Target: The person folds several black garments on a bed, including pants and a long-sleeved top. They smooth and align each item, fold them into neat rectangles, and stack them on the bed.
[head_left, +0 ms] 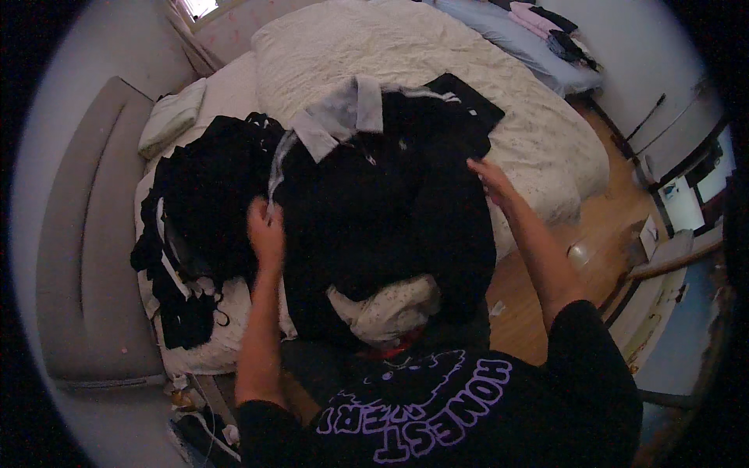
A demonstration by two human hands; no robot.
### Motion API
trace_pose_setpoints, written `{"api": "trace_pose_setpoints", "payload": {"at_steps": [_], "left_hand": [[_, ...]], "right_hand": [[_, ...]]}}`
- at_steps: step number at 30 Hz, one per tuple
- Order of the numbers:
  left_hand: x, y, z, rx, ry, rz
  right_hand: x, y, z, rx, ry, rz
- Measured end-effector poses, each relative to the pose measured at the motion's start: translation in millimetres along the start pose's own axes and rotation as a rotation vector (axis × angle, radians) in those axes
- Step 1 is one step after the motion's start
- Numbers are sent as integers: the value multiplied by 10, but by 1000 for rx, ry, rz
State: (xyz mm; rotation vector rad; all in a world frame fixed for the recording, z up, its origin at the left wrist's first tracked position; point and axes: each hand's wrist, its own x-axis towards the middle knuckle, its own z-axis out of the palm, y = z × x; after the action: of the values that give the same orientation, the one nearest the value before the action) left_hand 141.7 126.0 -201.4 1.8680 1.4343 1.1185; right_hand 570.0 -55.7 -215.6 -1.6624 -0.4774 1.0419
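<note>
A black long-sleeved top [374, 216] with a grey-and-white collar [339, 114] lies spread on the bed in front of me. White stripes run along its shoulders and sleeves. My left hand [267, 231] has its fingers curled on the top's left edge, near a striped sleeve. At the opposite edge, below the other sleeve, my right hand [493, 182] pinches the cloth; part of its grip is hidden. Below the hem shows a bunched patch of cream fabric [398, 310]. To the left, a heap of black clothes [205, 199] lies close to my left hand.
A cream quilt [374, 47] covers much of the bed, with a folded pillow [172, 114] by the padded headboard [88, 222]. Folded clothes [550, 26] lie on a blue-covered surface at the back right. Wooden floor [521, 298] shows to the right.
</note>
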Motion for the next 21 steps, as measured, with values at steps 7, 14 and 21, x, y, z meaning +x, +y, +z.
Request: {"api": "trace_pose_setpoints", "payload": {"at_steps": [7, 14, 21], "left_hand": [[-1619, -255, 271, -85, -399, -585], [-1597, 278, 298, 43, -546, -550], [-1043, 703, -155, -170, -251, -357]], "right_hand": [[-748, 629, 12, -91, -43, -83], [-634, 1451, -276, -304, 5, -149], [-650, 970, -462, 73, 15, -192]]}}
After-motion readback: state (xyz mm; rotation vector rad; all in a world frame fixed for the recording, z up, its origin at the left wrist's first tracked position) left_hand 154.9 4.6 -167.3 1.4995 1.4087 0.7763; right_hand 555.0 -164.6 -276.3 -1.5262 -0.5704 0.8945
